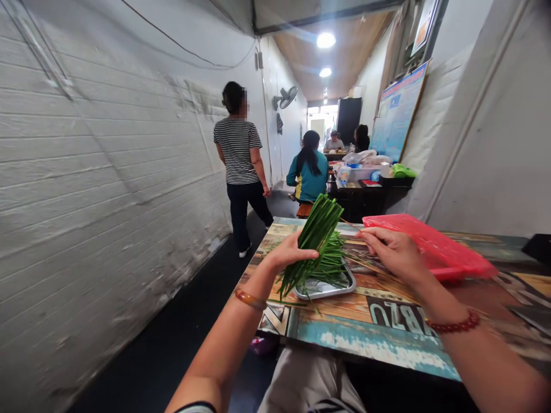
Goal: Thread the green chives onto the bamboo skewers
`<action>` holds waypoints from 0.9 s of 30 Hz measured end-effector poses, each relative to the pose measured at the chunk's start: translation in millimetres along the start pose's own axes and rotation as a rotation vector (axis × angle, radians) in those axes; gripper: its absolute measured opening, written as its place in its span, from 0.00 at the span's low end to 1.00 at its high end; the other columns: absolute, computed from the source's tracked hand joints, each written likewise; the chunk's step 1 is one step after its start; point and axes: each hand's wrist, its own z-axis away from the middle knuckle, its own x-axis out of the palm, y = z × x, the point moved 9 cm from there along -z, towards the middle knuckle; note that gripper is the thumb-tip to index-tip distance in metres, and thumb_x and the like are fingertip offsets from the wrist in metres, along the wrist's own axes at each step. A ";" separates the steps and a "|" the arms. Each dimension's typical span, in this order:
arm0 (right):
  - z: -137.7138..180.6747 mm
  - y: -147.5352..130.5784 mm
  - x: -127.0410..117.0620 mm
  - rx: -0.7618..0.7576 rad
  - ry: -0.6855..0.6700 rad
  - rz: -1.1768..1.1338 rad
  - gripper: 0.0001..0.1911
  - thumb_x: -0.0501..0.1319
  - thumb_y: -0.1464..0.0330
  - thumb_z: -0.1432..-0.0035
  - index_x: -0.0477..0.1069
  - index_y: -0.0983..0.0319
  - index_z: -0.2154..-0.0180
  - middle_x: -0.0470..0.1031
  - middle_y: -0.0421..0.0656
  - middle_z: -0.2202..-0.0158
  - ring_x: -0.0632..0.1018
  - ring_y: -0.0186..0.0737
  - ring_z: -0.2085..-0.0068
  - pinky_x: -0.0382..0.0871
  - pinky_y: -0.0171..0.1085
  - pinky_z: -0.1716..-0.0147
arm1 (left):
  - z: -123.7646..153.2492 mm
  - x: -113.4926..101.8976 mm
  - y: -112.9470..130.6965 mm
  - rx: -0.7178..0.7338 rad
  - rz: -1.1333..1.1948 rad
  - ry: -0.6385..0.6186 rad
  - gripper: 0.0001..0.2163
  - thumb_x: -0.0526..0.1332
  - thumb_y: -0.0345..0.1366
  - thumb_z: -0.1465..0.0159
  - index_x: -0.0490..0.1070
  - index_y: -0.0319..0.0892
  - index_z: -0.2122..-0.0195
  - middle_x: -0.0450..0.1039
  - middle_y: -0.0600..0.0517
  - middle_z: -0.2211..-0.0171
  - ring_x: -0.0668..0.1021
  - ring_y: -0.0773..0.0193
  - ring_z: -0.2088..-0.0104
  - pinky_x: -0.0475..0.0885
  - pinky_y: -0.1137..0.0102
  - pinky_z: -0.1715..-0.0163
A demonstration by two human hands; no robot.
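Observation:
My left hand [293, 251] is closed around a bunch of green chives [321, 226], tilted above a shallow metal tray [352, 285]. More cut green stalks [331, 258] lie in that tray, partly hidden behind the bunch. To the right, my right hand [390, 249] pinches a thin brown straw strand [350, 223] that runs toward the top of the bunch. Similar loose strands [365, 263] lie on the table between the tray and my right hand.
A red plastic bag [430, 241] lies on the patterned table [365, 338] beyond my right hand. A person in a striped shirt [239, 152] is by the left wall. Someone in a teal top [312, 175] sits ahead, near another cluttered table [359, 183].

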 end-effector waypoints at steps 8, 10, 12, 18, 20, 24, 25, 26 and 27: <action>17.9 61.5 59.9 0.270 -0.048 -0.323 0.18 0.59 0.56 0.49 0.76 0.63 0.66 0.65 0.35 0.83 0.63 0.31 0.82 0.53 0.31 0.81 | 46.3 -44.6 -60.5 -0.249 0.025 0.119 0.15 0.64 0.42 0.45 0.68 0.36 0.63 0.71 0.53 0.75 0.70 0.72 0.80 0.65 0.78 0.82; 29.8 78.3 85.6 0.331 -0.081 -0.391 0.19 0.58 0.56 0.49 0.75 0.64 0.65 0.65 0.35 0.83 0.62 0.29 0.84 0.51 0.30 0.83 | 48.9 -65.8 -70.3 -0.258 -0.161 0.157 0.14 0.63 0.42 0.45 0.69 0.35 0.64 0.72 0.53 0.74 0.70 0.72 0.79 0.65 0.78 0.81; 41.6 93.1 109.7 0.397 -0.099 -0.462 0.21 0.58 0.55 0.50 0.74 0.65 0.65 0.65 0.34 0.83 0.61 0.28 0.85 0.50 0.30 0.85 | 45.5 -82.8 -77.9 -0.252 -0.370 0.186 0.13 0.63 0.40 0.46 0.71 0.35 0.67 0.72 0.53 0.76 0.71 0.72 0.78 0.67 0.76 0.78; 48.9 131.2 149.5 0.550 -0.060 -0.586 0.21 0.58 0.54 0.51 0.71 0.65 0.64 0.64 0.33 0.81 0.59 0.24 0.87 0.47 0.28 0.88 | 17.1 -122.2 -89.5 -0.211 -0.664 0.385 0.14 0.64 0.34 0.49 0.73 0.37 0.61 0.74 0.51 0.73 0.75 0.62 0.72 0.70 0.67 0.66; 42.9 144.5 154.7 0.579 -0.031 -0.589 0.18 0.57 0.57 0.47 0.70 0.65 0.63 0.64 0.33 0.81 0.59 0.24 0.86 0.47 0.27 0.89 | 9.2 -129.6 -84.2 -0.163 -0.746 0.486 0.18 0.64 0.32 0.50 0.71 0.38 0.56 0.74 0.47 0.64 0.76 0.58 0.63 0.68 0.62 0.57; 32.9 165.7 163.8 0.586 -0.009 -0.540 0.12 0.56 0.63 0.41 0.69 0.66 0.61 0.67 0.34 0.79 0.65 0.25 0.84 0.55 0.27 0.87 | 7.2 -121.6 -77.8 -0.071 -0.831 0.603 0.22 0.61 0.32 0.45 0.65 0.39 0.48 0.69 0.43 0.52 0.72 0.56 0.53 0.64 0.58 0.49; 31.7 168.9 165.4 0.574 -0.014 -0.518 0.11 0.55 0.65 0.41 0.69 0.66 0.60 0.69 0.36 0.79 0.67 0.26 0.83 0.58 0.27 0.86 | 10.2 -115.5 -78.2 -0.045 -0.842 0.610 0.21 0.60 0.32 0.44 0.65 0.39 0.48 0.69 0.43 0.52 0.72 0.57 0.53 0.65 0.59 0.49; 30.9 171.2 166.0 0.556 -0.021 -0.491 0.11 0.55 0.67 0.42 0.69 0.66 0.59 0.71 0.38 0.78 0.69 0.28 0.82 0.60 0.28 0.85 | 15.0 -108.5 -78.9 -0.014 -0.853 0.614 0.21 0.60 0.32 0.44 0.64 0.39 0.48 0.70 0.43 0.53 0.73 0.57 0.53 0.66 0.59 0.50; 30.3 172.8 165.1 0.531 -0.030 -0.461 0.12 0.55 0.68 0.43 0.70 0.66 0.58 0.73 0.40 0.76 0.71 0.30 0.80 0.63 0.30 0.84 | 21.3 -101.0 -81.0 0.009 -0.859 0.612 0.20 0.60 0.32 0.43 0.64 0.40 0.49 0.70 0.44 0.54 0.73 0.58 0.54 0.67 0.60 0.51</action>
